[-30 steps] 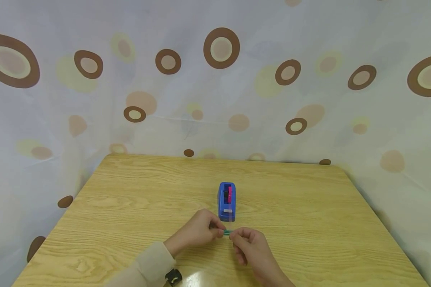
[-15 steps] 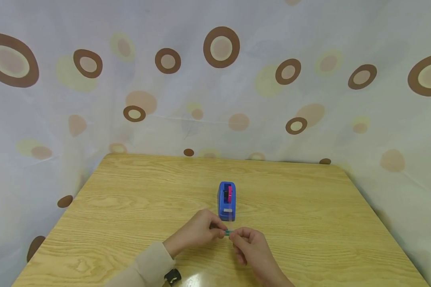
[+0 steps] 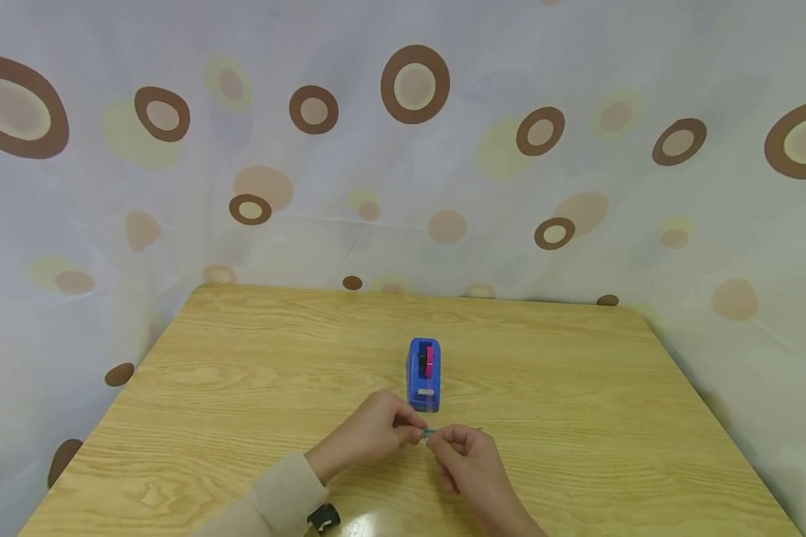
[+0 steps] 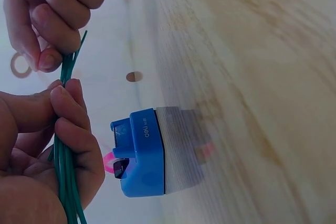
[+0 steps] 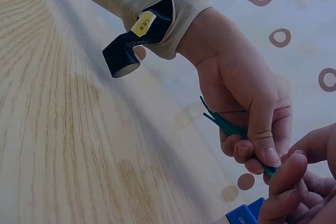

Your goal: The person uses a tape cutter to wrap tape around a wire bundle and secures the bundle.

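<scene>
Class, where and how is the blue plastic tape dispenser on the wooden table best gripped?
Probably across its two long sides, coming from above at the far end: the blue plastic tape dispenser stands upright, its body narrow from left to right, and its pale straight cutter sits toward the near end.

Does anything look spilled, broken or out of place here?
Nothing looks spilled or broken; the dispenser stands upright on the table. Only the green strands look slightly untidy: their ends splay unevenly past the left hand.
</scene>
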{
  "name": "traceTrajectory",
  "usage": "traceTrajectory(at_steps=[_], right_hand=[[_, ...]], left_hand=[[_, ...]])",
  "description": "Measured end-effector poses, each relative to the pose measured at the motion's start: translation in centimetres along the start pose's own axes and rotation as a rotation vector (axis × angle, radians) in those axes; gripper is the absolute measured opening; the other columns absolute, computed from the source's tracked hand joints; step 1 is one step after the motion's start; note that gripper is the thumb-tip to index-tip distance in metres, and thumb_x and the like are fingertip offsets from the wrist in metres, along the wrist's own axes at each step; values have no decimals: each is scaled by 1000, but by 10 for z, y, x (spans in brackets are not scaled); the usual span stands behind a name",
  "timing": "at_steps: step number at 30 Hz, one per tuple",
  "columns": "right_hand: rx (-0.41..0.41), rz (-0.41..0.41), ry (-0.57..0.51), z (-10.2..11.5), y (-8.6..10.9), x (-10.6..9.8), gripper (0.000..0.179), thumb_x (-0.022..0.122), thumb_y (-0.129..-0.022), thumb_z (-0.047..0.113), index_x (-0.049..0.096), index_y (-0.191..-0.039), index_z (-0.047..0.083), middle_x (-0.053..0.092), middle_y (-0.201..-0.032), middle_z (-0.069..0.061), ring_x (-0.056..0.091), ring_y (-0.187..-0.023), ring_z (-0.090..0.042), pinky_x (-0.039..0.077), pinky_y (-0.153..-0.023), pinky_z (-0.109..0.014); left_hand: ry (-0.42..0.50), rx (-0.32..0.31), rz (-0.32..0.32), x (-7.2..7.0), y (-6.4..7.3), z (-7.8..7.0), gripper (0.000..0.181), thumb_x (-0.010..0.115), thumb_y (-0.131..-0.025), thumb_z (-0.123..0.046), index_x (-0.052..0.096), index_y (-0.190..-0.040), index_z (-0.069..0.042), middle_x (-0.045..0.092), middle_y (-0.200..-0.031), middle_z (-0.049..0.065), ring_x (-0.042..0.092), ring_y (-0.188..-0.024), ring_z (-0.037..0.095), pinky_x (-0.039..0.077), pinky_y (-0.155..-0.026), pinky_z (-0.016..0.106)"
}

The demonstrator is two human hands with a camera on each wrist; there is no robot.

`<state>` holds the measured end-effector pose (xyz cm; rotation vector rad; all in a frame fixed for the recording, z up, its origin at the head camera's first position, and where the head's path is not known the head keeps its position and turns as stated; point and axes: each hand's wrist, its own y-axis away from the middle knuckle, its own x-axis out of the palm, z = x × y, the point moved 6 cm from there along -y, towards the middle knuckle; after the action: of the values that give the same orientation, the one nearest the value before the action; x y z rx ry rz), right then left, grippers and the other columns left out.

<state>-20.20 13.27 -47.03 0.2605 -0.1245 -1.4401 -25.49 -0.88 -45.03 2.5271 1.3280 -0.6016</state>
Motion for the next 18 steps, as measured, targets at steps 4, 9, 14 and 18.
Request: traceTrajectory(at_steps=[4,9,14,18], right_hand=[[-26,-22,24,0,0,0,27,64,-97,21,65,-102,-6,50,-59,1,44,-49,-10,38,-48,-21],[-68,-55,87,2,1,-1,27,66,-95,21,67,-99,-5,49,-55,1,44,-47,-11,34,-45,-20],[-92,-73,129,2,2,-1,26,67,-95,21,69,-98,-5,49,-53,0,45,-46,-11,33,-44,-20],[-97,-71,138,1,1,-1,26,66,-96,21,71,-99,-5,49,-52,0,45,-46,-11,36,-45,-20]], left_hand=[[-8,-1,-6,-1,1,-3,9,69,-91,-2,77,-90,-5,66,-74,-5,59,-63,8,47,-54,22],[-11,0,-9,-2,3,-6,9,69,-91,-2,77,-88,-5,66,-74,-4,59,-63,7,48,-55,22],[2,-8,-3,-2,3,-6,8,69,-91,-2,77,-88,-4,65,-76,-4,60,-64,8,50,-57,23],[18,-14,5,-3,2,-5,8,69,-91,-2,76,-89,-4,66,-77,-3,61,-66,10,51,-58,24]])
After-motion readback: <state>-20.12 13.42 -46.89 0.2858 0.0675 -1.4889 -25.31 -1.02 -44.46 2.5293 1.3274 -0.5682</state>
